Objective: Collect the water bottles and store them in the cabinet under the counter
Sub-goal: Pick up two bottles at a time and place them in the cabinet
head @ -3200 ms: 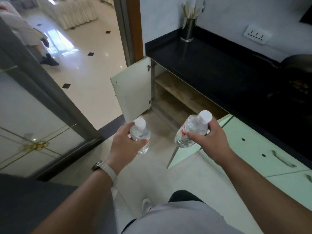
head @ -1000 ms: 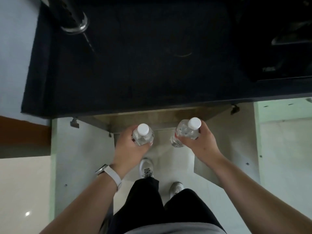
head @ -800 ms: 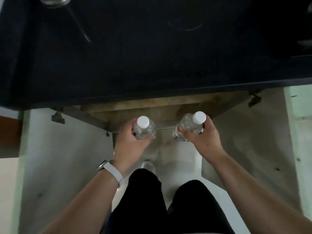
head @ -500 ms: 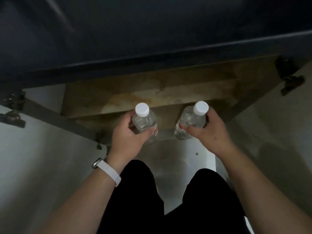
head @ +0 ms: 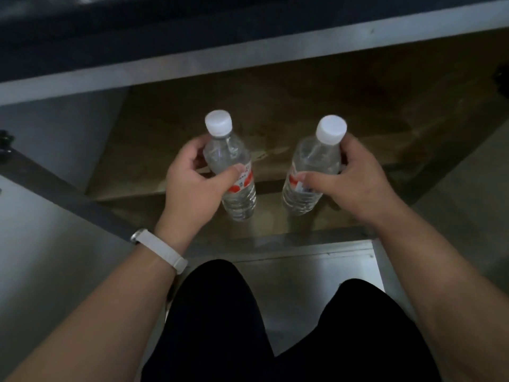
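Both bare forearms reach forward side by side, above knees in black trousers [head: 214, 326]. The left hand [head: 192, 188] wraps round the left clear plastic water bottle with a white cap [head: 228, 153], its thumb lying across the label on the near side and its fingers curled round the far side. A white wristband [head: 162, 250] circles the left wrist. The right hand [head: 349, 180] grips the right clear plastic white-capped bottle [head: 314, 158] the same way, thumb pointing inward across the label. The two hands are level and do not touch.
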A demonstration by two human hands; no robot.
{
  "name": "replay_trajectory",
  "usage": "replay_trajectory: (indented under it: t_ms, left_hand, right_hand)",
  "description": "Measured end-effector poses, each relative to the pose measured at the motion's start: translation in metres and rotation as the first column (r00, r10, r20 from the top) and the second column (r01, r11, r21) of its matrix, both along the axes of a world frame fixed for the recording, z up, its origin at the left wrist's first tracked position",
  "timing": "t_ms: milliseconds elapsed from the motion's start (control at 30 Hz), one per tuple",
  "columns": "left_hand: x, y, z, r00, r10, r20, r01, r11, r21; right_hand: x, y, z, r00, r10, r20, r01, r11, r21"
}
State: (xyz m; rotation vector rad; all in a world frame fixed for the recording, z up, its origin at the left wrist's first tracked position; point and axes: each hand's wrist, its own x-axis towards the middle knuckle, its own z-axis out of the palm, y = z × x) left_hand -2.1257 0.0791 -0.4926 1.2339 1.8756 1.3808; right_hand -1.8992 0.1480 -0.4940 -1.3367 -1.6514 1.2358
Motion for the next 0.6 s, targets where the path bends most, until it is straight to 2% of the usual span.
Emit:
replay_trajectory:
  t_ms: [333, 500, 600]
  left_hand:
    - [-0.019, 0.034, 0.027, 1.0, 0.015, -0.018, -0.013, 0.997, 0.074]
    - [-0.022, 0.052, 0.022, 1.0, 0.028, -0.006, -0.027, 0.995, 0.094]
    - [-0.024, 0.056, 0.014, 1.0, 0.012, -0.021, -0.01, 0.996, 0.093]
  right_hand:
    - [-0.018, 0.035, 0.04, 0.998, -0.01, -0.066, 0.017, 0.995, 0.101]
    - [-0.034, 0.056, 0.04, 1.0, 0.006, -0.028, -0.002, 0.994, 0.113]
    - [-0.043, 0.064, 0.031, 0.998, -0.008, -0.055, 0.013, 0.996, 0.087]
